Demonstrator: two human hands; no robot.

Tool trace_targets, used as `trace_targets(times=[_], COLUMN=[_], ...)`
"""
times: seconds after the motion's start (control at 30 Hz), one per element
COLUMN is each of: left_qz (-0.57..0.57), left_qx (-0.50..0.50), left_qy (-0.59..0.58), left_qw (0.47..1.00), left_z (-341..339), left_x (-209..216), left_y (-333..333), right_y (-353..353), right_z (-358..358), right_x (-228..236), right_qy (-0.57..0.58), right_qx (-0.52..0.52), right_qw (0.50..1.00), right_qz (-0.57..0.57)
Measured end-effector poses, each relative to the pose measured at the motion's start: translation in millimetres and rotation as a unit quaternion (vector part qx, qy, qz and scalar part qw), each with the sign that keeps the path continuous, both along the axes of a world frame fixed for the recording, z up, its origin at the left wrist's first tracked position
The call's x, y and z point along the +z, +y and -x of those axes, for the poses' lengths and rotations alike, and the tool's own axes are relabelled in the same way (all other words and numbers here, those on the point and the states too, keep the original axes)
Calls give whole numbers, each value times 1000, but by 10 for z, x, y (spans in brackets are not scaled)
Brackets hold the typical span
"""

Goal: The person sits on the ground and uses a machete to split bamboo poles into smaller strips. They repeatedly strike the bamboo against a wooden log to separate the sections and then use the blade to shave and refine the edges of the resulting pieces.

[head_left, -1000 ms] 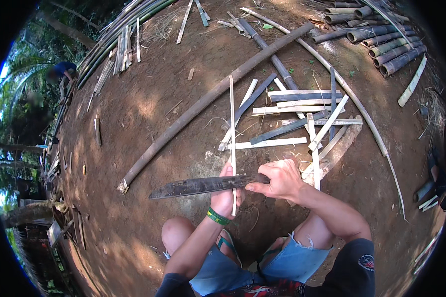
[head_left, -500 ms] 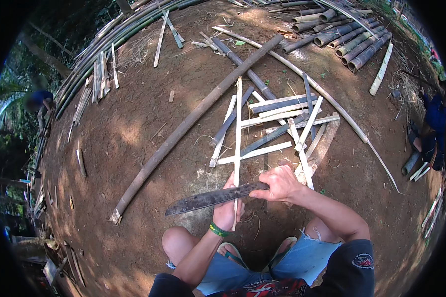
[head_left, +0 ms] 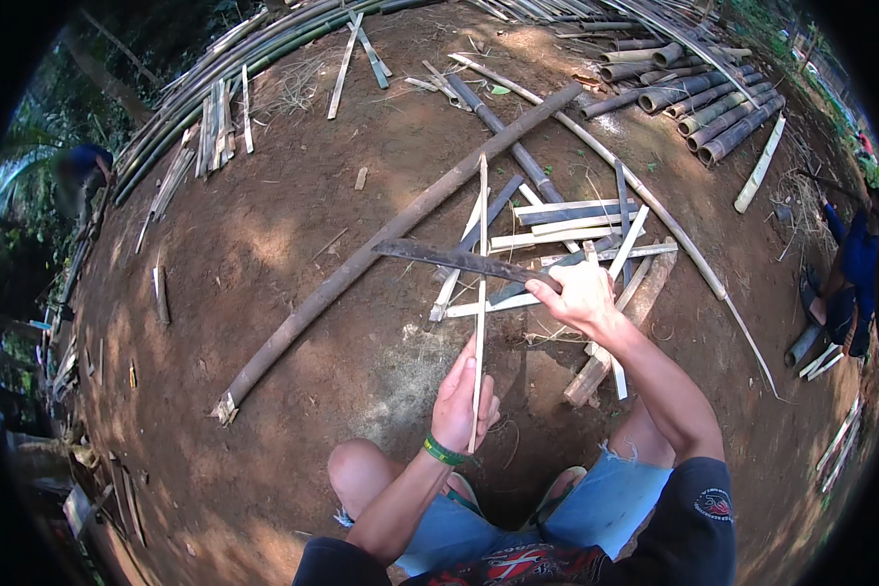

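Observation:
My left hand (head_left: 462, 402) is closed around the lower part of a thin pale bamboo strip (head_left: 481, 337), which points away from me. In my right hand (head_left: 584, 296) is the handle of a machete (head_left: 430, 257), its dark blade reaching left across the strip's upper half. Whether the edge touches the strip I cannot tell. Beyond the blade lies a loose heap of split bamboo pieces (head_left: 576, 228), pale on the inside and dark on the outside. Under the heap's right side rests a short thick log (head_left: 596, 374).
A long brown pole (head_left: 361, 262) slants across the dirt beyond my left hand. A thinner bamboo pole (head_left: 689, 228) runs down the right. Cut bamboo tubes (head_left: 732, 125) are stacked at the far right. People (head_left: 855, 264) are at both sides.
My right hand has moved the machete away from me along the strip, from beside my left hand toward the strip's far half. My left hand keeps its hold on the strip.

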State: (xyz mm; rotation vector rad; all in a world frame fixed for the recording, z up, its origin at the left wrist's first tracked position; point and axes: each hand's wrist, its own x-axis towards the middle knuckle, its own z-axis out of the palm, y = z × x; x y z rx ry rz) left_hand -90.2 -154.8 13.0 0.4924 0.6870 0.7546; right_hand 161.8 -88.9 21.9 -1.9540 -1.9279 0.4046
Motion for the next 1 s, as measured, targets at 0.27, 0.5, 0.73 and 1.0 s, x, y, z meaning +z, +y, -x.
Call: trace_targets(times=[0.27, 0.5, 0.73, 1.0], left_qz=[-36, 33, 77, -29], left_qx=[-66, -61, -14, -39], left_qy=[18, -33, -66, 66], left_qw=[997, 997, 995, 997], left_z=[-20, 140, 266, 524], left_x=[141, 118, 60, -31], left_y=[-104, -328, -568, -874], right_y=[205, 165, 111, 307], right_z=[-324, -296, -203, -1014], right_x=[-21, 108, -336, -967], right_qy=[-49, -17, -48, 102], right_qx=[-39, 16, 145, -220], right_qw=[998, 1000, 987, 970], right_qz=[-1, 6, -44, -2])
